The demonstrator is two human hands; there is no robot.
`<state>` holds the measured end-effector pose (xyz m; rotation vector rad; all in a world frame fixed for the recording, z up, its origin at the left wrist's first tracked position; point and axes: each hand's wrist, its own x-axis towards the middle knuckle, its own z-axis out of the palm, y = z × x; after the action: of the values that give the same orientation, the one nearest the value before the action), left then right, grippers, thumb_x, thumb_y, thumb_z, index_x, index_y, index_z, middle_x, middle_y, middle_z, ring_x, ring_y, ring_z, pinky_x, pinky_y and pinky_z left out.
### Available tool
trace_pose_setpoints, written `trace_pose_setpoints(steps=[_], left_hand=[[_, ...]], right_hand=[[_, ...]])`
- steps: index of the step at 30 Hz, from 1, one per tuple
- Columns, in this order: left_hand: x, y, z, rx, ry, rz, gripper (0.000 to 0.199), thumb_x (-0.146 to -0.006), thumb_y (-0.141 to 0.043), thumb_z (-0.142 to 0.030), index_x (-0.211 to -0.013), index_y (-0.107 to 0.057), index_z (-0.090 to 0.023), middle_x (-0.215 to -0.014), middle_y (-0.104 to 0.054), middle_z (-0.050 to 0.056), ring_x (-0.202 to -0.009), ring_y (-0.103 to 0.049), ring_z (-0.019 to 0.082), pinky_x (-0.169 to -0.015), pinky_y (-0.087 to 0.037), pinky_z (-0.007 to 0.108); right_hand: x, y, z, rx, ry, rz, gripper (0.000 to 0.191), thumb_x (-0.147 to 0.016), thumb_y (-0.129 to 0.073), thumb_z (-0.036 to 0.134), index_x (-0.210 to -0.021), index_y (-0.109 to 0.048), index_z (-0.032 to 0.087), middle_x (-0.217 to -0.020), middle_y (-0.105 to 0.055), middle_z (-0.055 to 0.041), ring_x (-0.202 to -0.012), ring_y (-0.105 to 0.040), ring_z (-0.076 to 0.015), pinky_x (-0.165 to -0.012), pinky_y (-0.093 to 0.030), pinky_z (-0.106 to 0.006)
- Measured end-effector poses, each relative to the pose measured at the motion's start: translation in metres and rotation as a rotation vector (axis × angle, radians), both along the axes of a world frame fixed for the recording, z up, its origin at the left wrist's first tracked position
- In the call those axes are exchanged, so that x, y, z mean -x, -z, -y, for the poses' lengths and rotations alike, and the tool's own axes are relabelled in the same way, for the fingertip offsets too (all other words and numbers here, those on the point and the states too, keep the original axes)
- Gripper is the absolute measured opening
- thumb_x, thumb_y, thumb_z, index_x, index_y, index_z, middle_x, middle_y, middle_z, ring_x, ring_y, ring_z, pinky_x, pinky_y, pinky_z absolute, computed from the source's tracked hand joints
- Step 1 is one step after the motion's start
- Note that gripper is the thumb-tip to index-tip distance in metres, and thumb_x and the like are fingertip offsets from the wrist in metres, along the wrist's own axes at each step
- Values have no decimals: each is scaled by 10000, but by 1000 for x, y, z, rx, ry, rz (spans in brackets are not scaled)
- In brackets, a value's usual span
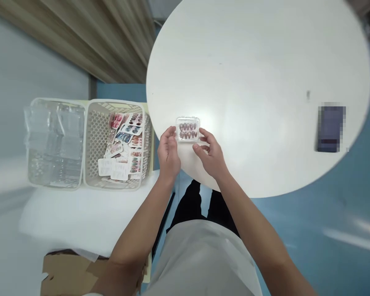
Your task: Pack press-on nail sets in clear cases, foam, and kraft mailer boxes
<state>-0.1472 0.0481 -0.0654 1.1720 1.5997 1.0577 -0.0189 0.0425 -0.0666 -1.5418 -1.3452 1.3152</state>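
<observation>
A small clear plastic box [188, 121] sits at the near left part of the white round table, with two rows of reddish-brown press-on nails [188, 134] showing through it. My left hand [169, 154] is at the box's left side, its fingers curled against that edge. On the right side, my right hand [210, 153] has its fingertips at the box's edge and its thumb near the lower corner. Between them the two hands grip the box. The undersides of the fingers are hidden.
Left of the white table [253, 164] stands a white basket [94, 144] of nail cards [131, 129] in several colours. Beside it, another basket [80, 181] holds clear plastic boxes [69, 127]. A dark phone-like object [330, 127] lies at the table's right. A cardboard box [69, 273] is at lower left.
</observation>
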Motion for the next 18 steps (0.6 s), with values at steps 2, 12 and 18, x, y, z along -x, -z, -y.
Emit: trace_pose_setpoints(steps=[2, 12, 18], left_hand=[[-15, -8, 12, 12, 26, 28, 438, -879, -264, -464, -1226, -399, -234, -1280, -444, 78, -1185, -410, 198, -937, -397, 340], [-95, -22, 70, 150, 283, 187, 493, -877, -235, -476, -1221, -419, -174, -1277, -448, 108, -1168, -428, 206, -925, -397, 347], [-123, -10, 72, 231, 393, 197, 480, -876, -216, -475, -1180, -448, -185, -1268, -459, 104, -1156, -443, 198, -897, -403, 345]], right_hand=[[-15, -9, 13, 14, 54, -9, 513, -807, -462, 409, -1280, -315, 275, -1316, -380, -58, -1132, -415, -202, -839, -450, -362], [-115, -25, 88, 86, 200, -12, 475, -779, -400, 233, -1251, -366, 273, -1295, -422, -51, -1132, -428, -181, -893, -399, -385], [-166, -16, 108, 136, 142, 0, 531, -716, -364, 151, -1236, -390, 255, -1270, -451, -51, -1124, -455, -166, -910, -389, -376]])
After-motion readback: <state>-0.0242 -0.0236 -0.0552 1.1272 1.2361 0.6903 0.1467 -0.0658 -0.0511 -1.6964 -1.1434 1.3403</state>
